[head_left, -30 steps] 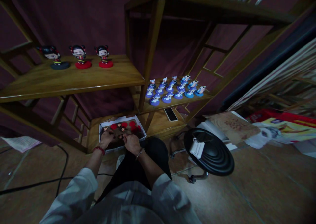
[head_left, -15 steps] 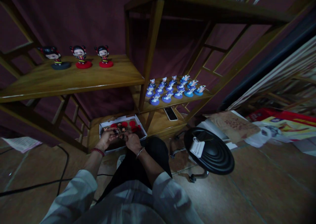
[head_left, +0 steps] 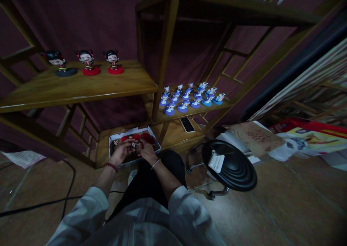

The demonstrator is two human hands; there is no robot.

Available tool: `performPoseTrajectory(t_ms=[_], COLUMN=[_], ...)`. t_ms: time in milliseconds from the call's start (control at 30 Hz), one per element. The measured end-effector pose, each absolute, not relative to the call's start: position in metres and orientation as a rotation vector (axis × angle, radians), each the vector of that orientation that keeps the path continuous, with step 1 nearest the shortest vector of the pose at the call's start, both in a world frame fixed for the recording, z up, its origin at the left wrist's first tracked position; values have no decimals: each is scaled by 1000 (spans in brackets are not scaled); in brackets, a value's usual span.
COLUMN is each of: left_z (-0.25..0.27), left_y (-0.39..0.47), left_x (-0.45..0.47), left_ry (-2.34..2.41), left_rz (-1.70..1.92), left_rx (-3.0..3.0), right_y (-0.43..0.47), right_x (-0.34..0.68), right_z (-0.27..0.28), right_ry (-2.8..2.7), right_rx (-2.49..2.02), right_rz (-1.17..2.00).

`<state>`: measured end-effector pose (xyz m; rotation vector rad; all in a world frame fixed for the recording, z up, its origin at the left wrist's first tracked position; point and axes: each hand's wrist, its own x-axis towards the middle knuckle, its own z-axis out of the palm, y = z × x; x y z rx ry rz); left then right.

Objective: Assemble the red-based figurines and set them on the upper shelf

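Observation:
Both hands are over a shallow white box (head_left: 157, 139) on the low shelf. My left hand (head_left: 121, 152), with a red bead bracelet at the wrist, has its fingers curled round the left side of a small dark-haired figurine (head_left: 133, 144). From the other side my right hand (head_left: 147, 151), wearing a silver bangle, pinches at the same figurine. Its lower part is hidden by my fingers. Behind the hands, red round bases (head_left: 145, 136) lie in the box. Another small figurine head (head_left: 116, 142) shows at the box's left side.
Three black-haired figurines (head_left: 112, 59) stand on the upper left shelf. Several purple and blue figurines (head_left: 183, 106) fill the right shelf, above a phone (head_left: 187, 124). To my right are a black round stool (head_left: 238, 170) with a white object on it and paper bags (head_left: 255, 137). Cables (head_left: 40, 203) cross the floor.
My left hand has shifted slightly right and its fingers have curled in further. My right hand has moved up a little over the box. The figurine between them now sits higher and more upright.

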<state>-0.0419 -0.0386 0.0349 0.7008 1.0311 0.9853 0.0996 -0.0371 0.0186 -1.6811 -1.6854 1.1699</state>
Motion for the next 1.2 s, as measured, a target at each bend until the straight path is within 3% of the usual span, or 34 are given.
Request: performPoseTrajectory(t_ms=[433, 1200], left_z=[22, 24], left_y=[-35, -32], left_x=[-31, -16], left_ry=[1146, 1190], left_rz=[987, 984], left_rx=[743, 824], right_y=[-33, -39], right_x=[99, 126], right_z=[0, 30], right_ry=[-1603, -1831], right_rx=[-1559, -1614], right_rz=[1203, 942])
